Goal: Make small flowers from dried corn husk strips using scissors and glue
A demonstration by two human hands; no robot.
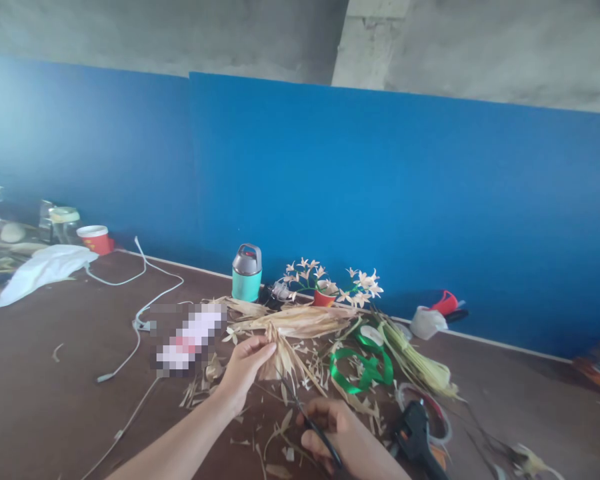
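Observation:
My left hand (247, 367) pinches a dried corn husk (291, 360) between thumb and fingers, and its loose ends fan out to the right and down. Below it, my right hand (333, 430) is closed around the black handles of scissors (303, 412). Their dark blades point up and left toward the lower edge of the husk; I cannot tell whether they touch it. Behind the hands lies a larger bundle of dried husks (305, 320). Husk scraps (280, 427) are scattered on the brown table (95, 333) beneath and around both hands.
Green ribbon (347, 373), a bundle of pale green strands (420, 360) and a black glue gun (414, 430) lie to the right. Behind stand a turquoise container (247, 283) and husk flowers (365, 283) by a red cup (324, 297). White cables (139, 320) run along the left.

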